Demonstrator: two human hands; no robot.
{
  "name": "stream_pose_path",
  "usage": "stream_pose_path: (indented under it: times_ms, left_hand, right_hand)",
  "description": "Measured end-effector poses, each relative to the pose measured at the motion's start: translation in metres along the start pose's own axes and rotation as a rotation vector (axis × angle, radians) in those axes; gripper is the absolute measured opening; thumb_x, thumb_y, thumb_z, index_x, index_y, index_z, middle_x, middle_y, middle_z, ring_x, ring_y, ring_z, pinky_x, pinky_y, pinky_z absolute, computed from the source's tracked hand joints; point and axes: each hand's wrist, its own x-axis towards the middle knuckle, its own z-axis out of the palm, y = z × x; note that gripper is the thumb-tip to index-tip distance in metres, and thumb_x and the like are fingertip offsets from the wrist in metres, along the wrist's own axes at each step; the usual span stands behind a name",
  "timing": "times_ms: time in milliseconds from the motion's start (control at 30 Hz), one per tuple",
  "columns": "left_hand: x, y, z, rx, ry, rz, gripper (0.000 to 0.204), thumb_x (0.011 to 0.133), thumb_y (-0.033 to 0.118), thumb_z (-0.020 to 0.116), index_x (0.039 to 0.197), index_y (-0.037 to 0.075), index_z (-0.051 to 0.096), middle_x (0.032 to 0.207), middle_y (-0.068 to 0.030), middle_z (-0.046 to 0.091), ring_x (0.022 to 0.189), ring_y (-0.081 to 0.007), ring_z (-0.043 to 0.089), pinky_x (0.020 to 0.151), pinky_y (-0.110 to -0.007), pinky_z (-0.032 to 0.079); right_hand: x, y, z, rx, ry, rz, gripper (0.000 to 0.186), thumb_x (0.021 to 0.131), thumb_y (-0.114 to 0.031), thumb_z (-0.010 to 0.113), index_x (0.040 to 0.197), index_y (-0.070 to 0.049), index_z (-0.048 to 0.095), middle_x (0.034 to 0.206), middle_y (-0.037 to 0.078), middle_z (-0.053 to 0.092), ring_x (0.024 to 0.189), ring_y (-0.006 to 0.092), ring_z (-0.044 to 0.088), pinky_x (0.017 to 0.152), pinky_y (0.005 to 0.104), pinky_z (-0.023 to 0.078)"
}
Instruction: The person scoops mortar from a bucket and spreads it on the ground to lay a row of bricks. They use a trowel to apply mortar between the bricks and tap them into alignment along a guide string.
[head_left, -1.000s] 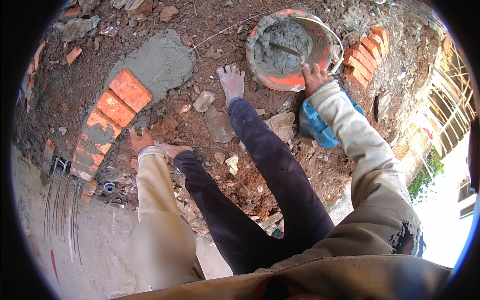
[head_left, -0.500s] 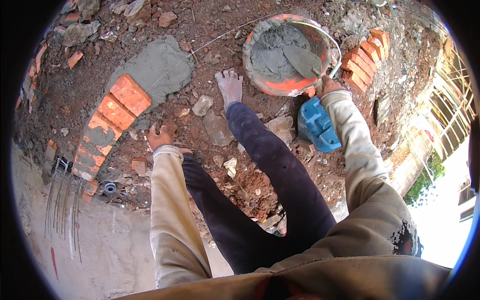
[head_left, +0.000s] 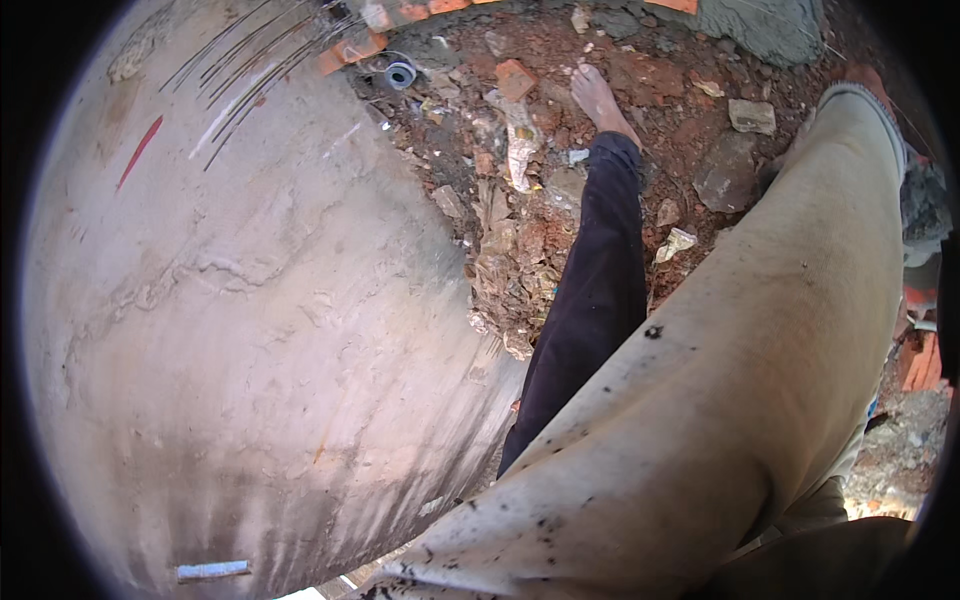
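Observation:
My left arm [head_left: 740, 320], in a tan sleeve spotted with dark specks, stretches across the view toward the upper right. Past its cuff only a sliver of my left hand [head_left: 868, 82] shows, blurred at the rim, so its fingers and anything in them cannot be made out. Spread grey mortar [head_left: 765, 25] lies on the ground near that hand. At the right rim, partly behind the sleeve, is the bucket of mortar [head_left: 925, 205]. My right hand is out of view.
A stained concrete wall [head_left: 250, 330] fills the left side, with thin metal rods [head_left: 260, 80] at its top. Laid bricks [head_left: 435, 8] run along the upper edge. A loose brick piece [head_left: 515, 80], a small grey ring-shaped roll [head_left: 400, 75], and stones [head_left: 752, 116] lie around my bare foot [head_left: 600, 100].
The view has swung left toward the wall. My left arm now reaches across to the upper right; my right hand, earlier at the trowel in the bucket, has left the view.

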Motion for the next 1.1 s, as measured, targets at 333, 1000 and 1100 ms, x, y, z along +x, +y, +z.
stream_pose_path:
  times_ms: [333, 1000, 1100]
  left_hand:
    - [0.008, -0.120, -0.216, -0.104, 0.519, 0.075, 0.046, 0.083, 0.033, 0.059, 0.116, 0.001, 0.063, 0.110, -0.0179, 0.066, 0.102, -0.0263, 0.064, 0.077, -0.037, 0.053]
    - [-0.006, -0.267, -0.316, 0.804, 0.527, 0.190, 0.034, 0.079, 0.011, 0.062, 0.113, 0.012, 0.057, 0.110, -0.0150, 0.046, 0.109, -0.0318, 0.049, 0.087, -0.043, 0.045]
    - [-0.025, -0.280, -0.307, 0.829, 0.463, 0.223, 0.030, 0.078, 0.013, 0.062, 0.108, 0.011, 0.057, 0.107, -0.0126, 0.046, 0.103, -0.0298, 0.049, 0.086, -0.041, 0.043]
  right_hand:
    - [-0.098, -0.168, 0.132, -0.646, 0.236, -0.368, 0.033, 0.083, -0.033, 0.071, 0.097, -0.005, 0.065, 0.079, 0.011, 0.066, 0.067, 0.0199, 0.062, 0.064, 0.0338, 0.050]
    - [-0.125, -0.343, 0.568, 0.205, -0.419, -0.296, 0.029, 0.078, -0.023, 0.073, 0.093, 0.001, 0.066, 0.074, 0.008, 0.063, 0.061, 0.0181, 0.060, 0.056, 0.0306, 0.048]
    - [-0.114, -0.342, 0.581, 0.591, -0.629, 0.196, 0.016, 0.087, -0.011, 0.056, 0.088, 0.004, 0.061, 0.072, 0.009, 0.061, 0.047, 0.0130, 0.052, 0.042, 0.0276, 0.044]
